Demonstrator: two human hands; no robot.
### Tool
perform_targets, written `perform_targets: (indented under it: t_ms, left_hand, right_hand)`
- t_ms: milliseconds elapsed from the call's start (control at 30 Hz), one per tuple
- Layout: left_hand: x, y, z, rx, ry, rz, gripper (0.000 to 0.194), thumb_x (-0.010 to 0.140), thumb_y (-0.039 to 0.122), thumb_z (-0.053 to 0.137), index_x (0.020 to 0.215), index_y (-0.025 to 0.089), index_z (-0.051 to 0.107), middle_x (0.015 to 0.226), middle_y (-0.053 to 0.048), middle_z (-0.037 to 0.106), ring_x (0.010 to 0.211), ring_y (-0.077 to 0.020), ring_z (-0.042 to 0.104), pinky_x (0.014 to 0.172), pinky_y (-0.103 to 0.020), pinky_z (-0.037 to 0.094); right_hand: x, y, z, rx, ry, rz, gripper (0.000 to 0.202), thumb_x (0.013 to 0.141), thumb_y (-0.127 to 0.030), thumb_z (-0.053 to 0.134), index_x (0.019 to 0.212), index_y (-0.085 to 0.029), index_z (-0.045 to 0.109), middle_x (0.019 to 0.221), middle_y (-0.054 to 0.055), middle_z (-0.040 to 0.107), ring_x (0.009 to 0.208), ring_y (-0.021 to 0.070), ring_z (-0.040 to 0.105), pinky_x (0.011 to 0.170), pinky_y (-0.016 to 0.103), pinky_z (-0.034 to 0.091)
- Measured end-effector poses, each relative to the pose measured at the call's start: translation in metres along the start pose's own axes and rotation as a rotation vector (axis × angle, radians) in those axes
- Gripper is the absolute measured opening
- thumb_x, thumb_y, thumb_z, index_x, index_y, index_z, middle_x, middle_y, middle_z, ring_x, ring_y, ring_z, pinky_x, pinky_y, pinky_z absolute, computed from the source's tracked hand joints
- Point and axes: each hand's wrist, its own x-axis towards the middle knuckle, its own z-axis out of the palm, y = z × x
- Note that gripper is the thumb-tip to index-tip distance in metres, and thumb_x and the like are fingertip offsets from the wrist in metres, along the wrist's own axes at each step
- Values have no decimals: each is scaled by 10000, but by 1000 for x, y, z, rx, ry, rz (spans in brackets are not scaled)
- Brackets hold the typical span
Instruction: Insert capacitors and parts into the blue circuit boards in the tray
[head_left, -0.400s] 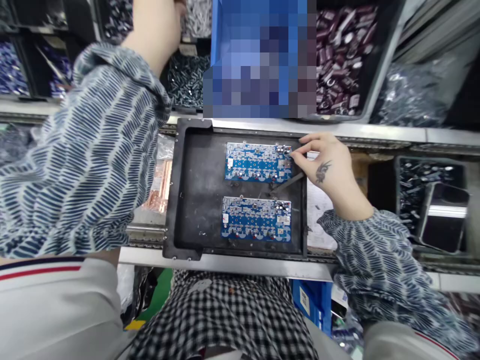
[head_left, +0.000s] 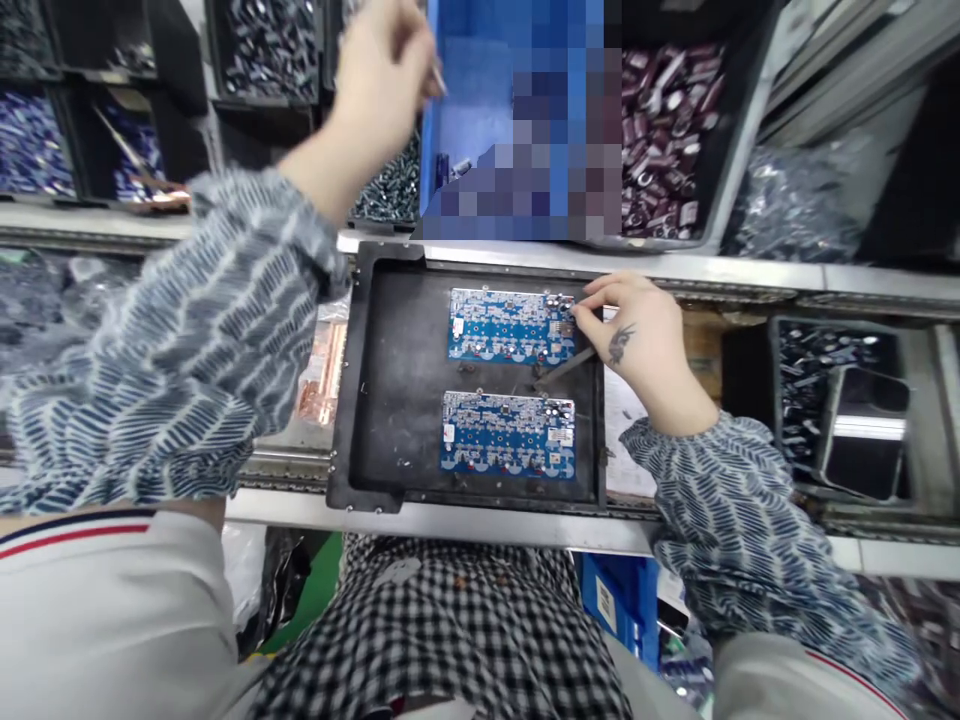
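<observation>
Taking the middle of the tray as our clock's centre, we are seeing two long metal rails, the far rail (head_left: 757, 266) running across past 12 and the near rail (head_left: 510, 530) running across at 6. Between them the black tray (head_left: 401, 375) is lying flat. Beyond the far rail at 12, a blue bin (head_left: 476, 65) is standing, partly hidden by blurring, and at 1 a black bin is holding a heap of maroon parts (head_left: 664, 140). Out at 3, a smaller dark bin (head_left: 832, 325) is holding loose, shiny pieces.

Our left hand (head_left: 386, 75) is hanging at 11, raised near the blue bin's left wall; its fingers are curling in towards the thumb. Our right hand (head_left: 641, 340) is reaching over the tray's edge at 3, with thumb and forefinger nearly meeting at the right end of the upper circuit board; we are not able to tell whether they are gripping anything.

The upper circuit board (head_left: 506, 328) is lying in the tray towards 1, and the lower circuit board (head_left: 506, 437) is lying apart from it, towards 5. A phone (head_left: 866, 432) is resting on the smaller dark bin. A small pale sliver (head_left: 438, 80) is showing at our left fingertips, too blurred for us to be telling what it is or whether it is gripped.
</observation>
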Motion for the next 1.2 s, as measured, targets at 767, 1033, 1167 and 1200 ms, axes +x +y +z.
perform_targets:
  t_ms: [767, 1033, 1167, 1200]
  left_hand:
    - [-177, -40, 123, -326, -409, -417, 167, 852, 224, 756, 891, 130, 623, 800, 16, 621, 732, -67, 549, 707, -195, 414]
    - [-179, -31, 129, -224, -356, -503, 147, 959, 148, 639, 817, 114, 617, 693, 31, 548, 607, -49, 470, 598, -180, 347]
    - [-180, -27, 131, -260, -334, -597, 190, 963, 125, 622, 773, 112, 607, 679, 30, 525, 584, -44, 455, 564, -174, 319]
    - [-181, -27, 132, -266, -334, -622, 205, 960, 115, 615, 755, 110, 602, 681, 26, 527, 591, -46, 463, 559, -175, 317]
  right_hand:
    - [-75, -57, -21, 256, 140, -257, 75, 906, -235, 678, 963, -279, 701, 932, 18, 752, 840, 193, 714, 779, 365, 589]
    - [-81, -56, -19, 66, 154, -303, 128, 937, -237, 622, 1007, -268, 724, 921, 33, 765, 844, 219, 721, 757, 393, 598]
    - [-84, -59, -19, 27, 184, -311, 160, 949, -228, 605, 1033, -272, 734, 976, 30, 785, 869, 207, 742, 794, 374, 612]
    - [-84, -60, -19, 37, 181, -323, 163, 948, -226, 608, 1038, -275, 735, 984, 28, 788, 865, 203, 746, 789, 367, 618]
